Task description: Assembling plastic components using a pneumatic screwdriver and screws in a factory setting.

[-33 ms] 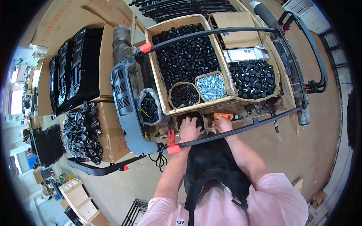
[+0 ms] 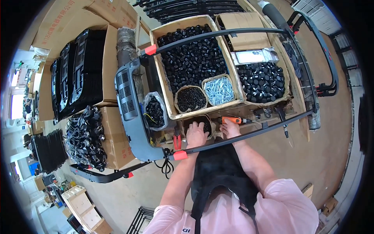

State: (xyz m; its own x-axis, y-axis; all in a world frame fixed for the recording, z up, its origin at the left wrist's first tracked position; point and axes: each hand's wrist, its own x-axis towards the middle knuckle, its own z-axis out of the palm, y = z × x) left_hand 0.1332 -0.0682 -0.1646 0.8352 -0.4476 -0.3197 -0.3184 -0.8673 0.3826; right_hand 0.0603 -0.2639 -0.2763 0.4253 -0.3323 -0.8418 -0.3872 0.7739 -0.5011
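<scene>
My left hand (image 2: 197,134) reaches into a small box of dark small parts (image 2: 207,125), just below the large wooden crate. Its fingers are spread and point down, with the tips hidden among the parts. On the right, my right hand (image 2: 231,128) is closed around the rear of an orange and black power screwdriver (image 2: 232,120), whose black front end points right. A black frame (image 2: 218,146) with a grey vented panel (image 2: 130,105) surrounds the work area, and its near bar crosses above my forearms. Red-handled pliers (image 2: 177,142) lie left of my left hand.
The wooden crate (image 2: 174,116) holds black knobs, a tub of dark screws (image 2: 190,98) and a tub of silver screws (image 2: 219,90). Right of it sit black round-headed parts (image 2: 260,82). A bag of black parts (image 2: 154,111) stands left. Cardboard boxes (image 2: 117,134) hold black panels and cables.
</scene>
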